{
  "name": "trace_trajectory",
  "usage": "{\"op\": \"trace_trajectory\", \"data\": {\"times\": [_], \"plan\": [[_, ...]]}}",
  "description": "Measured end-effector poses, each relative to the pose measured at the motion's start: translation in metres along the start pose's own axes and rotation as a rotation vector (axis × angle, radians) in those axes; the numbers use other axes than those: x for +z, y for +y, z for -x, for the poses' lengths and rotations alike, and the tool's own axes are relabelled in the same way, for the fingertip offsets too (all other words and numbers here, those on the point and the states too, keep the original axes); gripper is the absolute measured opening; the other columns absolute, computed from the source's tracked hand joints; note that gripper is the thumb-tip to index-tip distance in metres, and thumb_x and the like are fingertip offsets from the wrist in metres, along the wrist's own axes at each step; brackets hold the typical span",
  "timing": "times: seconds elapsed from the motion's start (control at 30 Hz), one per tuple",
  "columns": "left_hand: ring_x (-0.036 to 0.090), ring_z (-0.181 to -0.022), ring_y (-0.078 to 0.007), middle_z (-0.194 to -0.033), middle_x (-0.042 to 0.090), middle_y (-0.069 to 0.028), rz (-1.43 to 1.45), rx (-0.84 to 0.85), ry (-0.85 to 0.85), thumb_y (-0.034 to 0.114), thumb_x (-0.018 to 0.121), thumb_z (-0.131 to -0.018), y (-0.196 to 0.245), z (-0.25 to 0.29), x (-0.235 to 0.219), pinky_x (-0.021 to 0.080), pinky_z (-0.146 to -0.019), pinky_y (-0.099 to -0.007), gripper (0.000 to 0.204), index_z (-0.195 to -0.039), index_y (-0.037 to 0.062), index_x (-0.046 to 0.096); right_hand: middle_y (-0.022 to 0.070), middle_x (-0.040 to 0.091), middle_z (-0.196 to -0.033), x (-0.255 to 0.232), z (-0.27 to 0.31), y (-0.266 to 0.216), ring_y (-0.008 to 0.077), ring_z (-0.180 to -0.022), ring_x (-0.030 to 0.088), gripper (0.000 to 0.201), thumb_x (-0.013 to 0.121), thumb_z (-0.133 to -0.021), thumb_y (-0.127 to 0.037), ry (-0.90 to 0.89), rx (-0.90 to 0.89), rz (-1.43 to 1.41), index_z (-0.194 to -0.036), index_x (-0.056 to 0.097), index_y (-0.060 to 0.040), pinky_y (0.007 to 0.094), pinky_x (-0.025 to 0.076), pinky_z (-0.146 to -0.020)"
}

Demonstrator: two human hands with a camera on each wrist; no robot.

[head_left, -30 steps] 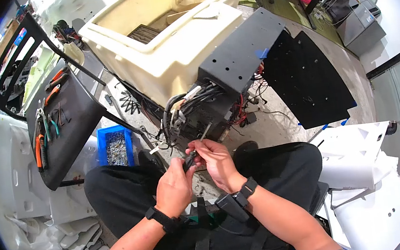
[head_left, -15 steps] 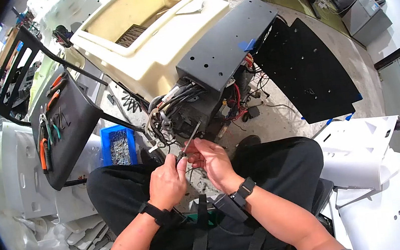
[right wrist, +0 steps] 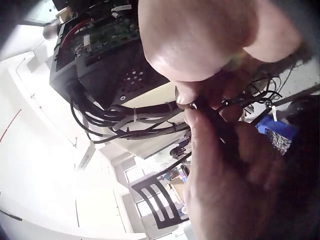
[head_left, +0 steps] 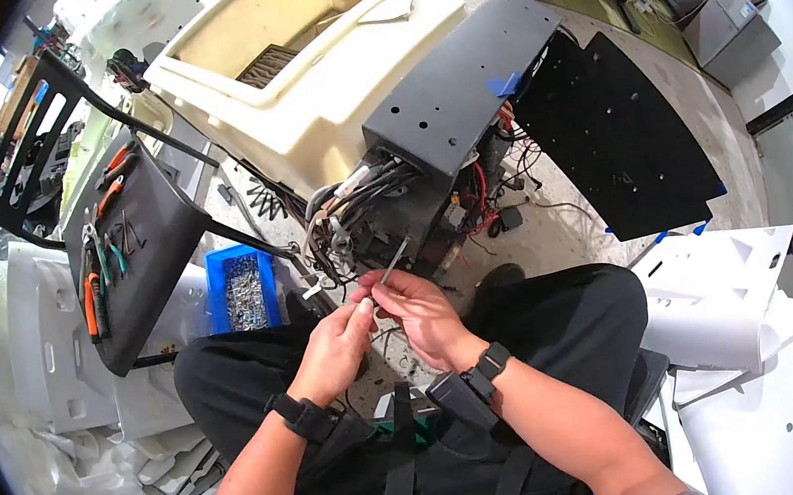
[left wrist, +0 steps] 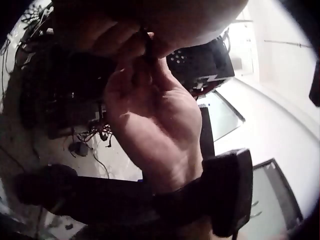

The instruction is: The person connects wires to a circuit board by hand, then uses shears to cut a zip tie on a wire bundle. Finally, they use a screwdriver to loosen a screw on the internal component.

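Both hands meet in front of the knees around a small screwdriver with a thin metal shaft [head_left: 396,260]. The left hand [head_left: 335,348] holds its dark handle [right wrist: 218,122], mostly hidden in the palm. From the other side, the right hand [head_left: 428,318] pinches near the base of the shaft, its fingertips against the left ones. The shaft tip points up and away, overlapping the dark metal housing [head_left: 445,81] with its cable bundle [right wrist: 145,116]. In the left wrist view the right palm [left wrist: 155,125] faces the camera, and the fingertips are in shadow.
On the left, a black chair [head_left: 169,232] carries pliers [head_left: 93,297] and other hand tools. A blue bin [head_left: 215,301] of small metal parts stands on the floor. Beyond sits a cream plastic shell [head_left: 321,127]; to the right are a black panel [head_left: 618,138] and white panels [head_left: 713,296].
The hands have come slightly apart and closed together again. At half a second ago, the left hand held the screwdriver with more shaft showing; now the right fingers cover its lower part.
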State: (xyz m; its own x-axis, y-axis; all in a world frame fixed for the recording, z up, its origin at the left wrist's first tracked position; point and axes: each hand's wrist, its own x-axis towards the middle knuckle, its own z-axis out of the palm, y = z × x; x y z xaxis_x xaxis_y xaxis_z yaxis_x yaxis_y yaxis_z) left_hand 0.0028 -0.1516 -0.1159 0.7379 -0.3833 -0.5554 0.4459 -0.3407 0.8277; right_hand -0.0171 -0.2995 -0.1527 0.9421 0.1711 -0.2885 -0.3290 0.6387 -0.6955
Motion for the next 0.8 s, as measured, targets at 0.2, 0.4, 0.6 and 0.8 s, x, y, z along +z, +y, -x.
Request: {"op": "trace_trajectory", "data": {"times": [0.2,0.4,0.6,0.8], "plan": [[0.060,-0.073,-0.0374,-0.078,0.059,-0.0203,-0.651,0.411,0.314,0.026,0.056,-0.092,0.003,0.020,0.007,0.047,-0.064,-0.0405,0.027,-0.096,-0.0010,0.054,0.0024,0.064,-0.101,0.003,0.000,0.004,0.0078,-0.092,0.053,0.020,0.050,-0.097,-0.017,0.091,-0.017,0.035,-0.111,0.058,-0.0060,0.0227,0.040,-0.081],[0.056,-0.068,-0.0402,-0.074,0.057,-0.0200,-0.751,0.554,0.448,0.021,0.047,-0.096,-0.017,0.010,0.012,0.043,-0.058,-0.0448,0.022,-0.088,0.0010,0.053,0.0013,0.064,-0.102,0.006,0.000,0.006,0.0069,-0.093,0.054,0.020,0.051,-0.096,-0.018,0.107,-0.043,0.054,-0.111,0.059,-0.0071,0.0223,0.038,-0.080],[0.042,-0.046,-0.0204,-0.052,0.041,-0.0047,-0.047,0.151,0.207,0.036,0.038,-0.099,-0.014,0.002,0.004,0.032,-0.044,-0.0310,0.040,-0.079,0.0038,0.052,0.0038,0.065,-0.106,0.009,0.002,-0.004,0.0079,-0.095,0.055,0.022,0.050,-0.096,-0.017,0.117,-0.008,0.094,-0.114,0.057,-0.0046,0.0228,0.041,-0.082],[0.030,-0.044,-0.0074,-0.056,0.035,0.0056,0.605,-0.323,-0.148,0.041,0.039,-0.099,-0.005,0.003,-0.004,0.024,-0.041,-0.0232,0.040,-0.080,0.0078,0.049,0.0047,0.062,-0.104,0.000,0.001,-0.001,0.0109,-0.095,0.056,0.021,0.049,-0.097,-0.016,0.078,0.040,0.045,-0.114,0.056,-0.0048,0.0251,0.044,-0.082]]}}
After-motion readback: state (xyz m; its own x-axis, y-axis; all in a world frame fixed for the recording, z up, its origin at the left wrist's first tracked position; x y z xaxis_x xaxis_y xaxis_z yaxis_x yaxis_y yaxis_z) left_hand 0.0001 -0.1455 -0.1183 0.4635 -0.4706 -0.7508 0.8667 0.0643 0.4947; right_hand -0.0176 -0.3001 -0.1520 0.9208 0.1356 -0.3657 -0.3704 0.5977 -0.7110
